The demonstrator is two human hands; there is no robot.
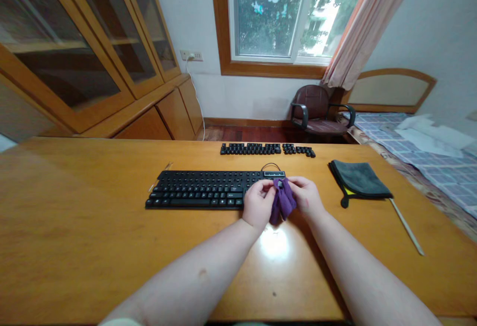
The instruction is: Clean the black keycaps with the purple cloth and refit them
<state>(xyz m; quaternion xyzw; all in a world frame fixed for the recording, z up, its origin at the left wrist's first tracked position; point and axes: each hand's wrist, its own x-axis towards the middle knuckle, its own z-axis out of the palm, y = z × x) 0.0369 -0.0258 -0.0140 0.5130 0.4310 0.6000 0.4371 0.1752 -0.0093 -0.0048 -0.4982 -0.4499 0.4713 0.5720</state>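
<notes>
A small purple cloth (283,202) is pinched between my left hand (259,203) and my right hand (306,196). Its lower part hangs in folds, and a small greyish thing shows at its top, too small to name. Both hands are closed, just above the right end of a black keyboard (197,202). The lower rows of the keyboard carry keycaps, while its upper rows look stripped to the small stems. My left hand and the cloth hide part of the keyboard's right side. Loose black keycaps (253,148) lie in rows along the table's far edge.
A folded dark grey cloth (359,179) lies on the right of the wooden table (93,246), with a thin pale stick (408,229) protruding from under it. A thin wire-like piece (152,186) lies by the keyboard's left end. Beyond the table stands an armchair (316,110).
</notes>
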